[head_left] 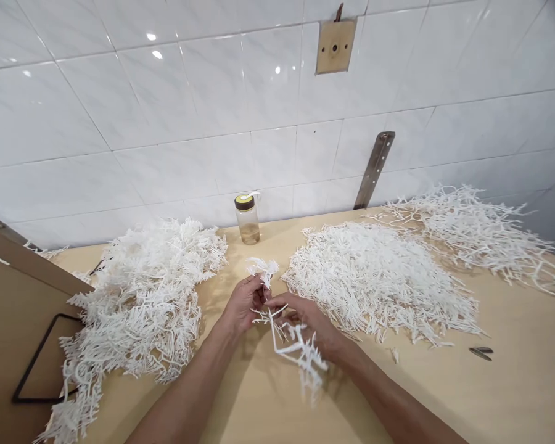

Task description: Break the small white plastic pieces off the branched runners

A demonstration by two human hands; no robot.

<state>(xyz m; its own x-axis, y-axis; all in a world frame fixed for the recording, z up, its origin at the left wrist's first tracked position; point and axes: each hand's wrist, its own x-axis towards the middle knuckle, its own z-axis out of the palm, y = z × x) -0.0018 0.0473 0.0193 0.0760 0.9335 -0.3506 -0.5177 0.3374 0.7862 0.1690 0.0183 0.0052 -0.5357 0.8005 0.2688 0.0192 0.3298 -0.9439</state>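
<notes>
I see bare tabletop [513,394] near right | left hand [244,303] and right hand [305,325] both pinched shut on spiky white plastic sprue [289,345] | heaps [143,302] flanking.

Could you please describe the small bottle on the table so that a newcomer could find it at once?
Look along the tiled wall where the wooden table meets it. Between two white plastic heaps stands the bottle: the only upright, clear thing there, with a dark, yellow-topped cap.

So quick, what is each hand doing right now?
Left hand: closed on a white branched plastic sprue.
Right hand: closed on the same sprue's lower part.
</notes>
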